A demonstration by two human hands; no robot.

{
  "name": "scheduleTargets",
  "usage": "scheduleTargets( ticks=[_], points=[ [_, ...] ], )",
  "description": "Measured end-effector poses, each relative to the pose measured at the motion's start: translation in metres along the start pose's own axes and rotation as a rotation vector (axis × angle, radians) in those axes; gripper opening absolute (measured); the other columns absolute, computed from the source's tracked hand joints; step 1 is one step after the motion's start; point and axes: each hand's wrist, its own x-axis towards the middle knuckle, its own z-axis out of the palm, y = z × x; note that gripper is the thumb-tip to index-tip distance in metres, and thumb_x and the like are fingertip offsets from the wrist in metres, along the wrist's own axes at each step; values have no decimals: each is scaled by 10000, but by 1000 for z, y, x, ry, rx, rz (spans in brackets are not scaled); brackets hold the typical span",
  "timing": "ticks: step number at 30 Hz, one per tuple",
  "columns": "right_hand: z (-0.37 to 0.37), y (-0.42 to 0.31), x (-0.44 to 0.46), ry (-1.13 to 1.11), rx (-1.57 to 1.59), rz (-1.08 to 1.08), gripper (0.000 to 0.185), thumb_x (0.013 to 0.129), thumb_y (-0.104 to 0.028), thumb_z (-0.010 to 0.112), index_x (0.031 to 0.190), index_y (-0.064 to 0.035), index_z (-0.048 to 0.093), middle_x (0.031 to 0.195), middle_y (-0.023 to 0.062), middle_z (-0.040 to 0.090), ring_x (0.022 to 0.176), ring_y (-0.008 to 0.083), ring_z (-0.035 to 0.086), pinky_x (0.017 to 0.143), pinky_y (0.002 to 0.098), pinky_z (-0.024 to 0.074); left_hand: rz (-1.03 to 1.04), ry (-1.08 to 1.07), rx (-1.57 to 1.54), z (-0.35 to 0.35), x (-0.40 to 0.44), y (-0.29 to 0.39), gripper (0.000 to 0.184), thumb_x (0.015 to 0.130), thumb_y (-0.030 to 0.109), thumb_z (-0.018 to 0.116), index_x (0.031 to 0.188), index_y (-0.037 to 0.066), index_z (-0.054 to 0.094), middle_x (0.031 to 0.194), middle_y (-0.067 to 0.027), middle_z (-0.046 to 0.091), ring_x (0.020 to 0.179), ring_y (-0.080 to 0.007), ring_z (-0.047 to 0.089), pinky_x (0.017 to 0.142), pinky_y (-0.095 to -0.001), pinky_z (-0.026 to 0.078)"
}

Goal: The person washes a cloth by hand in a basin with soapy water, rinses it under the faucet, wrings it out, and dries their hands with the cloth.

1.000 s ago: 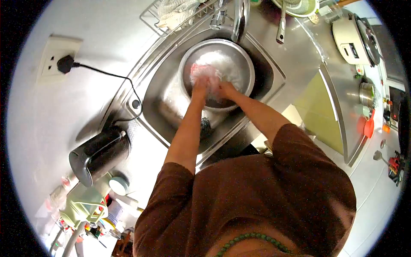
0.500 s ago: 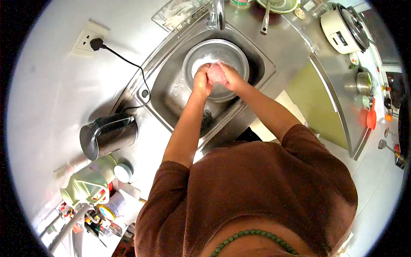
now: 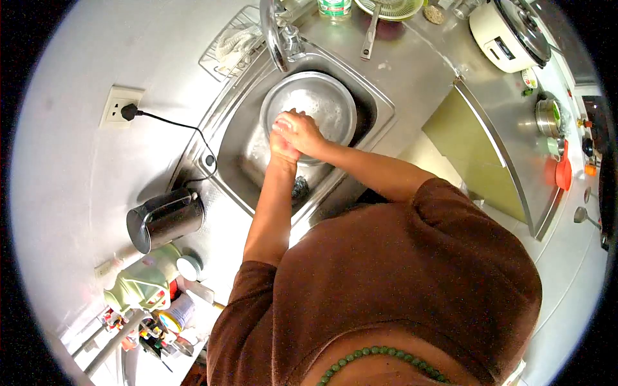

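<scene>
Over the left side of a round metal basin (image 3: 341,87), my two hands are pressed together. My right hand (image 3: 304,134) lies across the top with its fingers wrapped over the left one. My left hand (image 3: 282,147) is underneath, mostly covered and closed. Whatever lies between the palms is hidden; no pink lump shows now. The basin sits in the steel sink (image 3: 241,138), with a shiny surface inside it that looks like water. A dark scrubber (image 3: 300,188) lies in the sink near my left wrist.
The tap (image 3: 273,38) arches over the sink's back edge, beside a wire rack (image 3: 222,48). On the left stand a black kettle (image 3: 167,219) and its plugged-in cord (image 3: 170,121). A strainer basket (image 3: 399,8) and a rice cooker (image 3: 505,38) occupy the right counter.
The hands have shifted slightly left and closed together, right over left. The pink lump seen between them earlier is out of sight. The camera view has also tilted a little.
</scene>
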Motion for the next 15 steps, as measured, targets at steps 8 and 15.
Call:
scheduleTargets(
  ticks=[8, 15],
  points=[
    [10, 9, 30, 33, 466, 454, 321, 911, -265, 456, 724, -18, 540, 616, 23, 514, 578, 119, 457, 552, 306, 404, 406, 227, 231, 75, -16, -21, 427, 938, 300, 372, 1244, 12, 449, 1202, -146, 517, 1081, -252, 516, 916, -337, 423],
    [39, 31, 35, 100, 421, 528, 432, 906, -327, 420, 698, 14, 584, 639, 144, 589, 587, 253, 544, 583, 395, 429, 625, 308, 633, 87, -28, -22, 489, 934, 303, 381, 1303, -17, 386, 1235, -144, 499, 1103, -251, 508, 946, -338, 396]
  ],
)
